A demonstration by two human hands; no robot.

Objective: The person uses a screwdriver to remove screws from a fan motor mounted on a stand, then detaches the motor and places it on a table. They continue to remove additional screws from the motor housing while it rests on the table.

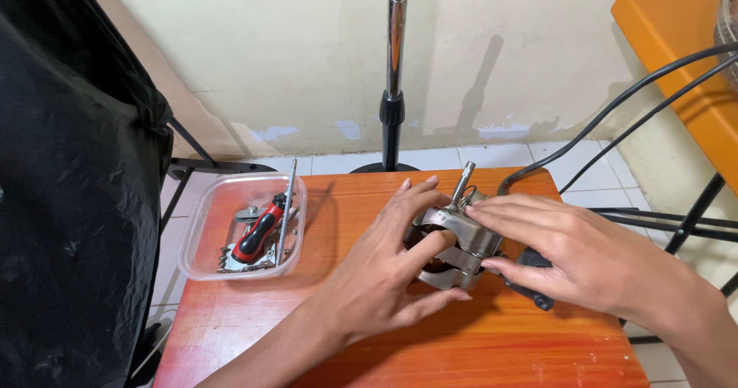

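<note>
left hand (384,269) clamped on left side of metal motor (455,242) | right hand (569,253) gripping its right side, fingers over top | motor on orange table (477,349), centre, shaft tilted up | black cable (615,111) runs off right | clear plastic tray (201,211) at left holds red-black screwdriver (257,236) | chrome stand pole (395,49) behind

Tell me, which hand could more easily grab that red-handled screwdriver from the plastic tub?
Probably the left hand. It grips the metal motor on the side facing the clear tub, where the screwdriver lies. The right hand rests on the motor's far side and would have to cross over it.
</note>
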